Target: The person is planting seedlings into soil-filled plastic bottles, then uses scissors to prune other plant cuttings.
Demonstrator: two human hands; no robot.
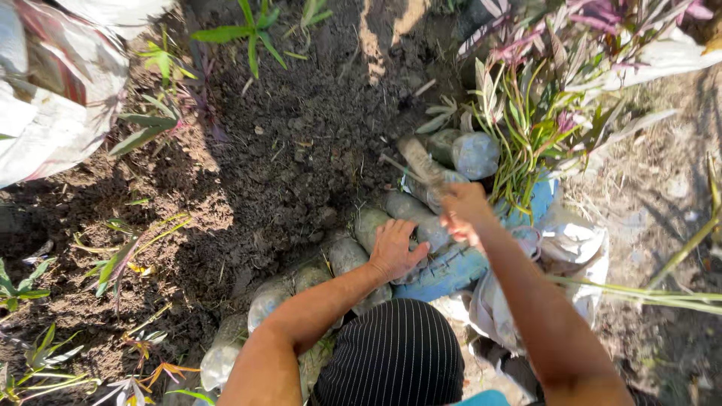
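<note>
My left hand [395,248] lies flat, fingers stretched, on a row of small soil-filled plastic bags [353,252] that runs along the edge of the dark soil. My right hand [462,214] is closed around a blurred, stick-like tool [420,162] that points up and left over more filled bags [474,154]. Both hands are just above a blue tub [451,272]. A bundle of seedlings with green and purple leaves [526,128] stands in the tub to the right of my right hand.
Loose dark soil [301,150] fills the middle and left, with small plants [252,34] scattered on it. A white sack [53,98] sits at the upper left, and white cloth or sacking [579,248] lies beside the tub. My knee in black striped fabric [395,353] is at the bottom.
</note>
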